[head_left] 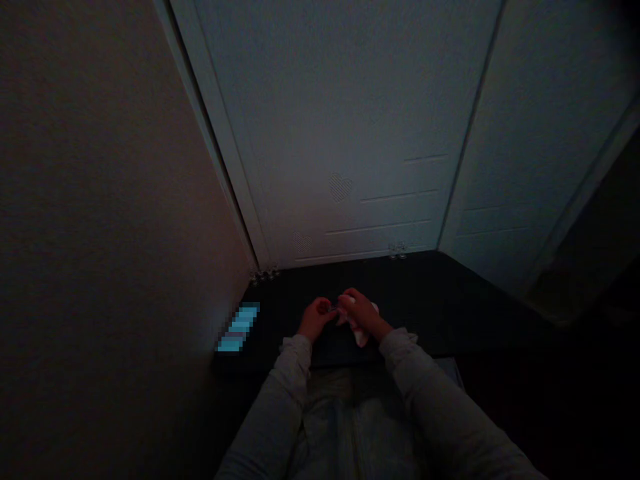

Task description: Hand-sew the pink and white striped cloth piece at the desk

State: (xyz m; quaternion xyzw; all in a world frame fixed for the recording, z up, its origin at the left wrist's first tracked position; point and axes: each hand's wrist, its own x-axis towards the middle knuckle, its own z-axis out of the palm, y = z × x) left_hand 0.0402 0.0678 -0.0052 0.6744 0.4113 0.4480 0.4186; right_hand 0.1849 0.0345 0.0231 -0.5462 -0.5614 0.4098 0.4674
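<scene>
In the dim head view, both hands are close together above a dark tabletop (430, 313). My right hand (364, 312) is closed around a soft, pale pink-and-white cloth (361, 337), part of which hangs below the palm. Just to its left, my left hand (314, 317) has its fingers curled in a pinch. Something small and shiny shows between the fingertips of the two hands, too dark and tiny to name. Parts of the cloth are hidden under the right fingers.
A lit, blurred-out screen (239, 328) lies at the table's left edge, beside the wall (110, 200). Small clear objects (265, 273) stand at the back left corner, and similar clear pieces (398, 251) at the back right. White panels with embossed hearts (341, 188) rise behind the table.
</scene>
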